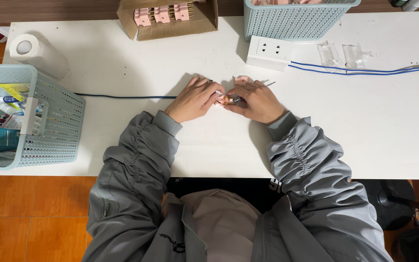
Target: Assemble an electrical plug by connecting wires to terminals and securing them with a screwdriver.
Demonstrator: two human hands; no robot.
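My left hand (193,99) and my right hand (258,100) meet at the middle of the white table (136,63), both in grey jacket sleeves. Together they pinch a small copper-coloured part (227,100) between the fingertips. A pink plastic piece (241,79) with a thin metal pin sticking out lies just behind my right hand, partly hidden by the fingers.
A light-blue basket (49,121) with tubes and packets stands at the left edge, a paper roll (35,52) behind it. At the back are a cardboard box (170,22) of pink parts, another blue basket (292,22), a white power strip (270,52) with blue cable, and clear wrappers (340,54).
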